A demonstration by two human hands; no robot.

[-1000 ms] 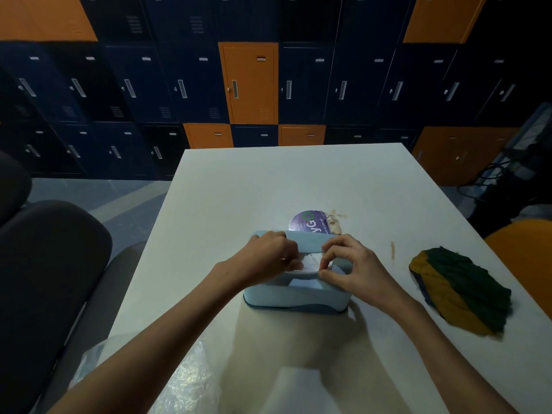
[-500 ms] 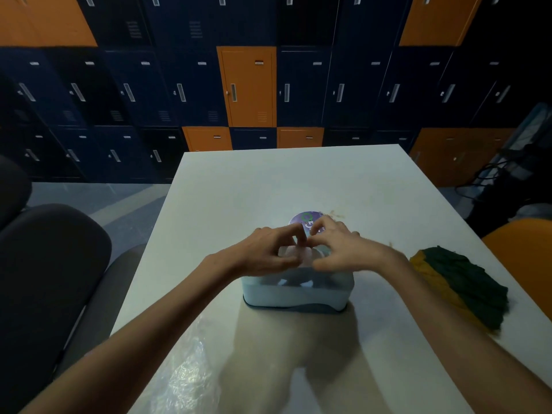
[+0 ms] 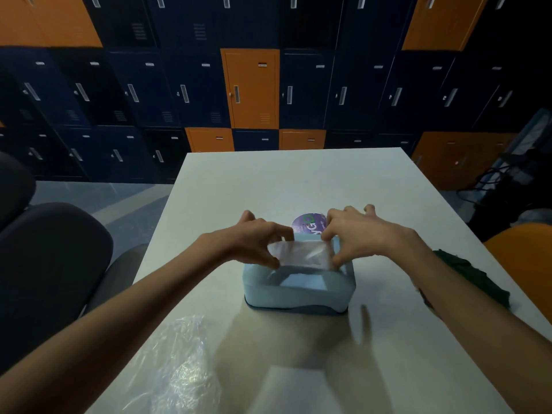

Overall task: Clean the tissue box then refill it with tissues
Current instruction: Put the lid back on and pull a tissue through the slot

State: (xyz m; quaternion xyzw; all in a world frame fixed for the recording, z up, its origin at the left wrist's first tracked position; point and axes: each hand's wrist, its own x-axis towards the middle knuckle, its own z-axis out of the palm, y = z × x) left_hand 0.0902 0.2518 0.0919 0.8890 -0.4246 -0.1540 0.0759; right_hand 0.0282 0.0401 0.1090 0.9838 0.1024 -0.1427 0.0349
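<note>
"Plastic, clear and crinkled, lies at the near left of the table. The refill's wrapper, I'd guess. Where's the box?"

"Mid-table, right in front of them. The pale blue tissue box sits flat on the tabletop. The left hand pinches one end of a white tissue and the right hand pinches the other, so it's stretched between them just over the far side of the box."

"Feeding it in, or drawing the first sheet up?"

"Can't tell from here, because the hands hide the opening. Either way, I'd say both ends should move level and slowly. Tissue tears if one side leads, and a bunched sheet would jam the slot."

"Might the box slide?"

"It could, since nothing pins it down while both hands are on the tissue. Over to the right a dark green cloth lies apart from the box, so I'd judge the cleaning done."
</note>
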